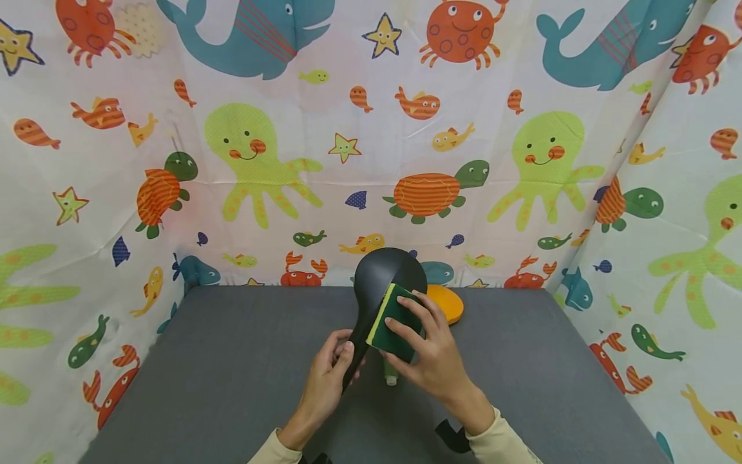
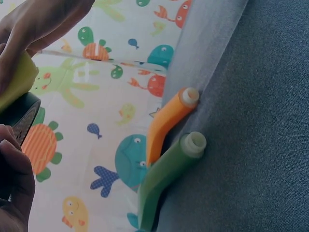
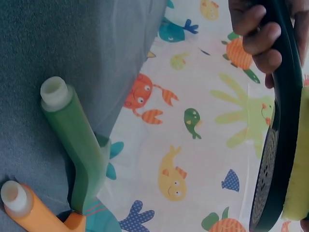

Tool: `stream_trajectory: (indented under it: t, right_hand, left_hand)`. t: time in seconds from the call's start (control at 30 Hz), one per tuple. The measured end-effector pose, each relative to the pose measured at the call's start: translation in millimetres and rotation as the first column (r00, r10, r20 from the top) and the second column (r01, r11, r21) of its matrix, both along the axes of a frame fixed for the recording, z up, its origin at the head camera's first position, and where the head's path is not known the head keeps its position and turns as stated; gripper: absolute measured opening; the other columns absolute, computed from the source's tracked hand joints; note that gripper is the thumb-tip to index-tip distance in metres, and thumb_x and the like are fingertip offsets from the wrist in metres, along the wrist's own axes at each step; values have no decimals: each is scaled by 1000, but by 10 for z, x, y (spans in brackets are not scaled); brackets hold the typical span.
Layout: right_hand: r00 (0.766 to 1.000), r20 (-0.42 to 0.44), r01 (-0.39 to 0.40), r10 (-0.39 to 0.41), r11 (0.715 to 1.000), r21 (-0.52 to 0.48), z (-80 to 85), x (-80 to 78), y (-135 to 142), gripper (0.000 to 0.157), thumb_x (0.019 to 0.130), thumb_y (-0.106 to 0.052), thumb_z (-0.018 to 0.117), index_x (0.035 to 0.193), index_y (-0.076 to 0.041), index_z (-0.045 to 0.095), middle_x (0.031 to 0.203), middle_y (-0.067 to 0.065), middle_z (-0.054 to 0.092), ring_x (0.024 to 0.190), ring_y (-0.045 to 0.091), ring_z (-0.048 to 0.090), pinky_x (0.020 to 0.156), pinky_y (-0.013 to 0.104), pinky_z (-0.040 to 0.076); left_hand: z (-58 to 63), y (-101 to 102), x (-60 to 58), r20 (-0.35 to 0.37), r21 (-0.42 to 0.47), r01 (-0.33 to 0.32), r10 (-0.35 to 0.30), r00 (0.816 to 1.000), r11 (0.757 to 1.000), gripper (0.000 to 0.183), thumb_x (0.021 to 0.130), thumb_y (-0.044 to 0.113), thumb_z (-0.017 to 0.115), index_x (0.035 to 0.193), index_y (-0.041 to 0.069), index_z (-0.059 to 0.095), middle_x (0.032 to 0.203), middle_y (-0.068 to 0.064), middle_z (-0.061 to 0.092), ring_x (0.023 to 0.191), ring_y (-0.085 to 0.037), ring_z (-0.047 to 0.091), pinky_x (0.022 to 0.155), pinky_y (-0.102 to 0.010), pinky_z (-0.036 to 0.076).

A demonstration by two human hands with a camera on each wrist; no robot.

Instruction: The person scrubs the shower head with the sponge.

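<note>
In the head view, my left hand (image 1: 324,380) grips the handle of a black shower head (image 1: 387,265), its round end up and away from me. The right hand (image 1: 435,351) holds a sponge (image 1: 397,325), yellow with a dark green scouring side, flat against the back of the shower head. The yellow side of the sponge (image 3: 297,179) touches the black surface in the right wrist view. Small holes cover the opposite face of the black shower head (image 3: 268,179). Fingers of the left hand (image 3: 260,41) curl round the handle there.
Behind the hands, a green shower head (image 3: 79,135) and an orange shower head (image 1: 449,304) lie on the grey table (image 1: 255,361). Both have whitish handle ends. A curtain (image 1: 348,180) printed with sea animals rises at the back and sides. A black strap (image 1: 452,437) shows by the right wrist.
</note>
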State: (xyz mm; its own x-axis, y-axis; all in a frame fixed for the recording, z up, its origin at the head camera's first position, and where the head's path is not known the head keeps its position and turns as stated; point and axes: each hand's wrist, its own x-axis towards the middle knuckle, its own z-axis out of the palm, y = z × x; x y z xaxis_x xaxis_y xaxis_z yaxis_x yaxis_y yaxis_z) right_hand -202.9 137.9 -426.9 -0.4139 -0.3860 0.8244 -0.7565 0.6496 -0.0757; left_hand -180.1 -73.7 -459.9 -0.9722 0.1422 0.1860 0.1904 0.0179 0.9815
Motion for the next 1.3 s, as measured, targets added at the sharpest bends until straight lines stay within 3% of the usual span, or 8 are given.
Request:
stream_trajectory:
  t: [0.23, 0.43, 0.6, 0.77, 0.97, 1.17, 1.3]
  right_hand:
    - [999, -18, -28, 28, 1000, 3, -54, 47, -68, 43, 93, -53, 56, 118, -20, 68, 138, 15, 53, 131, 42, 44, 93, 60, 49]
    - [996, -62, -67, 69, 997, 28, -114, 96, -134, 40, 93, -50, 59, 119, -20, 68, 137, 16, 54, 128, 43, 46, 91, 59, 50]
    - [996, -49, -74, 76, 996, 48, -148, 133, -161, 40, 90, -50, 63, 119, -22, 68, 137, 14, 54, 127, 41, 46, 98, 58, 47]
    - [994, -58, -86, 91, 994, 73, -192, 172, -189, 42, 85, -47, 72, 120, -23, 68, 138, 13, 55, 127, 40, 47, 102, 54, 44]
    - [991, -74, -109, 115, 991, 84, -246, 246, -229, 45, 82, -45, 76, 120, -24, 68, 137, 13, 55, 125, 39, 48, 97, 55, 47]
    - [990, -60, -121, 127, 987, 103, -285, 296, -256, 47, 80, -44, 78, 121, -24, 67, 138, 12, 55, 126, 39, 48, 96, 57, 47]
    - [992, -43, -116, 122, 986, 120, -302, 291, -242, 52, 74, -41, 84, 120, -25, 68, 139, 11, 54, 127, 38, 47, 99, 54, 45]
  left_hand:
    - [12, 22, -4, -17, -22, -8, 7, 1000, 1000, 33, 106, 33, 42, 129, 12, 52, 93, -17, 66, 72, -16, 60, 62, -27, 50]
    - [11, 26, -35, 13, -25, 13, -12, 1000, 1000, 40, 106, 39, 38, 133, 11, 48, 97, -15, 64, 72, -18, 58, 65, -27, 50]
    - [9, 24, -60, 42, 35, 52, -54, 998, 998, 44, 106, 40, 37, 136, 9, 44, 113, -15, 64, 87, -14, 60, 76, -29, 51]
    - [1, 28, -84, 25, 98, 96, -99, 995, 991, 45, 107, 38, 36, 138, 6, 39, 124, -21, 59, 99, -11, 62, 84, -27, 53]
    - [16, 32, -89, 35, 122, 97, -102, 994, 988, 45, 107, 41, 35, 138, 8, 38, 120, -19, 59, 90, -13, 64, 74, -31, 57]
    - [24, 38, -120, 61, 156, 68, -79, 995, 985, 46, 106, 42, 37, 137, 7, 39, 117, -12, 60, 92, -13, 64, 76, -30, 56]
    - [7, 17, -147, 116, 199, 87, -112, 987, 976, 47, 105, 42, 40, 138, 8, 39, 118, -7, 60, 98, -14, 63, 81, -31, 55]
